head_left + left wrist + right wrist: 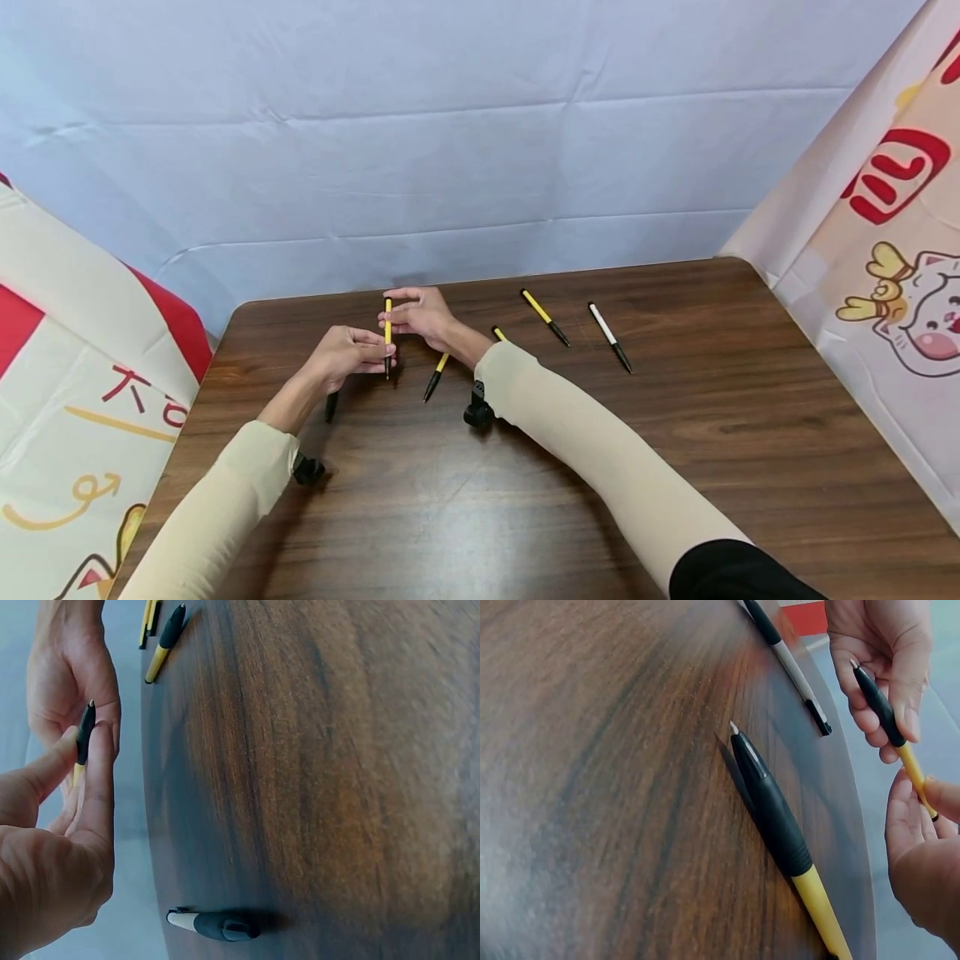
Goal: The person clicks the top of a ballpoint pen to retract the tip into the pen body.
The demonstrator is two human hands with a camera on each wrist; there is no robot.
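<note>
A yellow pen with a black grip (387,321) is held upright, tip down, above the far left part of the table. My left hand (341,357) pinches it by the black grip near the tip, between thumb and fingers. Higher up, my right hand (426,317) pinches the yellow end, as the right wrist view also shows. Another yellow pen (814,896) lies on the table below the right forearm, which hides its middle in the head view. Close to the left wrist lies a white pen with a black grip (184,919), mostly covered by that hand in the head view.
Right of the hands, a third yellow pen (537,307) and a second white pen (602,322) lie on the brown wooden table (735,433). A pale cloth (465,167) hangs behind the table's far edge. Printed sheets (885,333) flank both sides.
</note>
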